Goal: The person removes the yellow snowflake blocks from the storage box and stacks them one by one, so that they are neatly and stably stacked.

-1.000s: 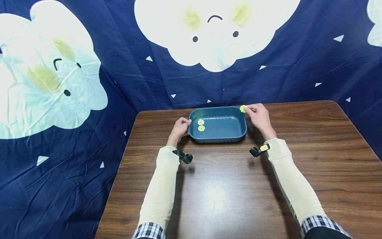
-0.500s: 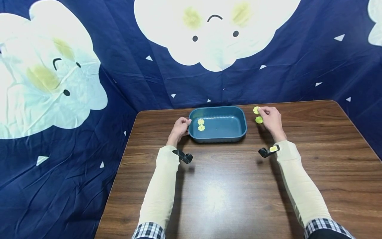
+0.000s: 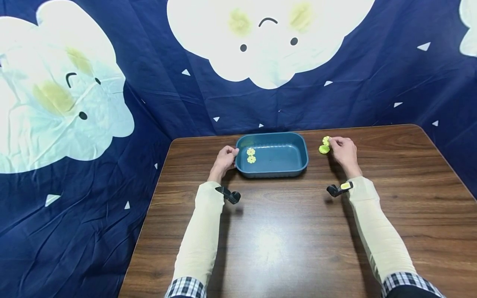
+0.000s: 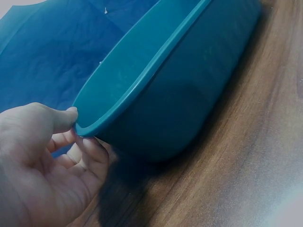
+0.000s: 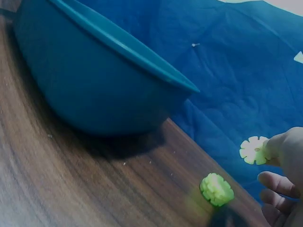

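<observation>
A dark teal rectangular plastic basin (image 3: 271,170) stands near the table's back edge, with two yellow flower-shaped discs (image 3: 251,159) on its floor at the left. My left hand (image 3: 225,159) pinches the basin's left rim; in the left wrist view the thumb (image 4: 64,119) lies on top and curled fingers are below. Right of the basin, my right hand (image 3: 344,152) pinches another yellow-green flower disc (image 5: 254,150) by its edge. That disc is held above a small stack of similar green discs (image 5: 217,189) on the table, apart from it in the right wrist view.
The brown wood-grain table (image 3: 275,223) ends just behind the basin and the stack. A dark blue cloth (image 3: 231,103) with white cloud prints hangs behind and at the left. Small black cameras (image 3: 339,189) are strapped to both wrists.
My right hand has moved right from above the basin's right rim, carrying the flower disc, then slightly down beside the stack. The stack came into sight. My left hand and the basin stay put.
</observation>
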A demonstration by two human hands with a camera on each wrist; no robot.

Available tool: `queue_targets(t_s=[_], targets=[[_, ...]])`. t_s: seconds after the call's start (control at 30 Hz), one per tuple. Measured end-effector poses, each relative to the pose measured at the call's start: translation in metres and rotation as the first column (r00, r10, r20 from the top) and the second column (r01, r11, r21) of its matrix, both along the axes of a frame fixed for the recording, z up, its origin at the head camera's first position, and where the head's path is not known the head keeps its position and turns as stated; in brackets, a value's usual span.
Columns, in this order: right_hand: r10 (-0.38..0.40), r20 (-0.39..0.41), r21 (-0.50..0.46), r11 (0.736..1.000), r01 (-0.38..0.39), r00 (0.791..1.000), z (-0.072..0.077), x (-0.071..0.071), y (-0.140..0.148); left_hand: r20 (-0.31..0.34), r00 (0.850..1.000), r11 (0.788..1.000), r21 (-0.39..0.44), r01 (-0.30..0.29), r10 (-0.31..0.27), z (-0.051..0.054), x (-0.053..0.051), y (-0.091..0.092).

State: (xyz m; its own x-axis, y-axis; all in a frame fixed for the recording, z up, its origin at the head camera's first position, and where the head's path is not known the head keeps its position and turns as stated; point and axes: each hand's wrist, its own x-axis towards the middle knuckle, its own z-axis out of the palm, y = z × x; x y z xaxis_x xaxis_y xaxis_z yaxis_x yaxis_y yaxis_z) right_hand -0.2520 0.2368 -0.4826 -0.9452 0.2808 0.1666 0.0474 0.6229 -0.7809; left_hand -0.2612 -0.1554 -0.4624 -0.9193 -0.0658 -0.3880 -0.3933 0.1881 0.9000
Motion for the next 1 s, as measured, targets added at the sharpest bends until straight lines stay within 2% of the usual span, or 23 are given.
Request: queue_targets(t_s=[0.43,0.67,1.0], targets=[[-0.007,0.059,-0.003,1.000,0.007,0.998,-0.0043,0.0033,0.0016,-0.011,1.000,1.000,-0.001,0.001,-0.001,0.0029,0.0021,0.0007],[-0.023,0.109,-0.005,1.000,0.023,0.994,-0.0074,0.0030,0.0046,-0.004,1.000,1.000,0.007,0.001,-0.001,0.0001,0.0001,0.0002],[-0.022,0.189,-0.018,1.000,0.026,0.982,-0.0075,0.0017,0.0054,-0.029,1.000,1.000,-0.007,-0.003,0.003,-0.0019,0.0005,0.0005]])
